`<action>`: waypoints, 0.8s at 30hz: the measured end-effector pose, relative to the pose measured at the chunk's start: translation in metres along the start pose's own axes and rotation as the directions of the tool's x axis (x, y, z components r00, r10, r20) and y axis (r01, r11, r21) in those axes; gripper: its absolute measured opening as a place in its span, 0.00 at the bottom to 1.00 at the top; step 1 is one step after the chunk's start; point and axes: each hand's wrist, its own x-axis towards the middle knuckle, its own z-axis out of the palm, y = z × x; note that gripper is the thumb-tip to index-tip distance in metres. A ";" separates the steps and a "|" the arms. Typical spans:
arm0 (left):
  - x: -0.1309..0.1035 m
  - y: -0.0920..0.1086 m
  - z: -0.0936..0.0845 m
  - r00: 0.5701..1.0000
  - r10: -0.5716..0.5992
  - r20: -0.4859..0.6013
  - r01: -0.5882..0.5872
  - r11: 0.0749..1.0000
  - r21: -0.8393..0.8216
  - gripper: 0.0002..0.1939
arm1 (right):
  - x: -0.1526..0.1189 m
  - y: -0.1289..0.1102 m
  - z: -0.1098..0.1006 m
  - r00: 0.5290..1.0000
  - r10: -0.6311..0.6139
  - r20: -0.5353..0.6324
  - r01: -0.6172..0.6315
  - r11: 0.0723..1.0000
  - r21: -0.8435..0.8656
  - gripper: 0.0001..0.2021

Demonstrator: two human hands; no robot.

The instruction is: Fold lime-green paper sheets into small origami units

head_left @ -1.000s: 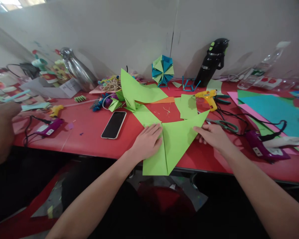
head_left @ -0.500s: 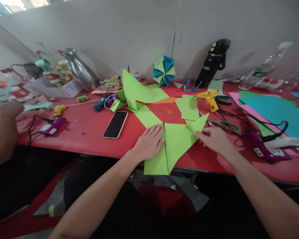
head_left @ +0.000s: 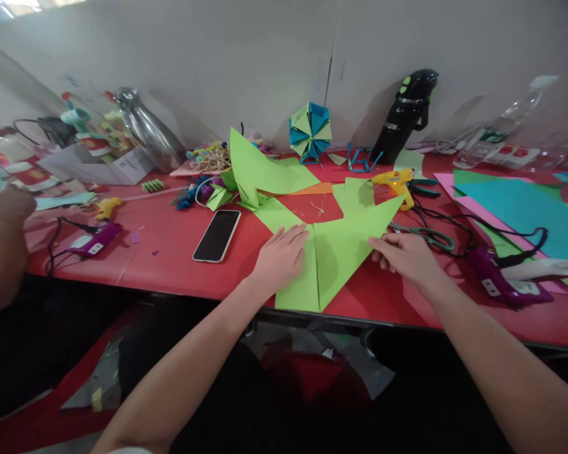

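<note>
A creased sheet of light green paper (head_left: 341, 252) lies at the table's front edge, its right part lifted to a point. My left hand (head_left: 284, 255) rests flat on the left part of the sheet, fingers stretched out. At the sheet's right edge, my right hand (head_left: 400, 255) pinches the paper between thumb and fingers. Beyond it are a curled green sheet (head_left: 265, 170) and smaller green pieces (head_left: 357, 195). Just left of my left hand lies a phone (head_left: 216, 236).
Scissors (head_left: 433, 237), a yellow glue gun (head_left: 396, 183) and a purple power strip (head_left: 506, 280) with cables are on the right. Coloured sheets (head_left: 530, 208) lie beyond. A black bottle (head_left: 404, 116) stands by the wall. Another person's hand (head_left: 7, 205) is at far left.
The green sheet has moved away from me, up onto the table, and its right part has swung up and outward. My left hand has shifted slightly forward with it.
</note>
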 end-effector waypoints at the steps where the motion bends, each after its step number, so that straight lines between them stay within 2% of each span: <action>1: 0.000 0.001 0.000 1.000 0.001 0.010 -0.001 1.000 -0.010 0.24 | 0.002 0.001 0.000 1.000 -0.006 -0.010 0.005 1.000 -0.005 0.20; 6: -0.004 0.003 0.005 0.979 0.034 0.201 -0.032 0.999 -0.016 0.29 | 0.004 0.000 0.000 0.998 -0.052 -0.022 0.050 0.995 -0.092 0.22; 10: -0.005 0.002 0.011 0.961 0.025 0.274 -0.033 0.999 0.026 0.31 | 0.002 -0.001 0.000 0.998 -0.063 -0.018 0.058 0.974 -0.219 0.23; 13: -0.005 0.002 0.013 0.956 0.009 0.293 -0.023 0.999 0.046 0.32 | 0.001 0.001 -0.001 0.998 -0.062 0.015 0.063 0.959 -0.276 0.23; 18: -0.005 0.002 0.014 0.952 0.007 0.306 -0.024 0.998 0.051 0.32 | 0.001 0.009 -0.002 0.997 -0.064 0.033 0.071 0.961 -0.268 0.23; 21: -0.005 0.001 0.014 0.955 0.017 0.295 -0.032 0.998 0.048 0.32 | 0.000 0.011 -0.003 0.998 -0.060 0.029 0.065 0.976 -0.206 0.24; 24: -0.006 0.000 0.015 0.960 0.024 0.279 -0.034 0.999 0.031 0.32 | -0.004 0.006 -0.001 0.999 -0.020 0.046 0.023 0.997 -0.068 0.25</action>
